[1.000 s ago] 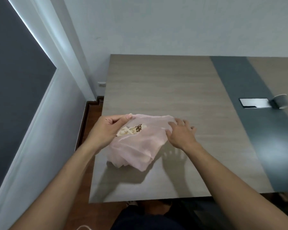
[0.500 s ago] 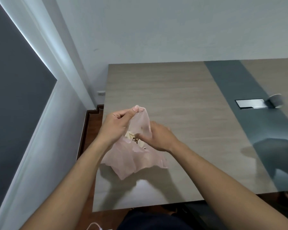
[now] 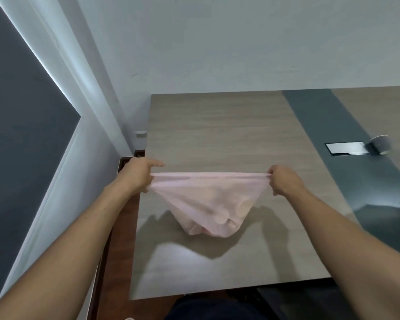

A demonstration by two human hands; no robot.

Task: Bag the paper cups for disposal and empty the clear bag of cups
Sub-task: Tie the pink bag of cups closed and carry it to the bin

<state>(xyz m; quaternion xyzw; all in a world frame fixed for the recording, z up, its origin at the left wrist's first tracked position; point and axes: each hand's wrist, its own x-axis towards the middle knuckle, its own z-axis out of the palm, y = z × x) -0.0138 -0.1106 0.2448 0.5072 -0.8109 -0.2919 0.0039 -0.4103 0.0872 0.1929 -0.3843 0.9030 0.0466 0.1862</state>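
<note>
Several paper cups (image 3: 222,218) already lie in the bottom of the pink bag (image 3: 208,199). They show as pale round shapes through the thin film, too blurred for me to count. The bag hangs between my two hands over the near part of the table (image 3: 217,125). Its sagging bottom is either on the wood or just above it; I cannot tell which. The mouth is drawn out into one tight, flat line, so I judge that I am at the closing of the top rather than the loading.

As I read it, the bagging is largely done but not finished. One lone cup (image 3: 380,144) lies on its side far off to my right on the dark strip (image 3: 321,116), just beside a metal hatch plate (image 3: 344,148) and well apart from the bag. No clear bag is in view, so I cannot say how the emptying stands.

My left hand (image 3: 139,176) is clamped on the left end of the rim, with the film gathered in its curled fingers and the forefinger pointing out along the edge. My right hand (image 3: 284,181) is fisted round the right end, knuckles up. Both forearms reach forward and spread wide, about level with each other, holding the rim taut between them.
</note>
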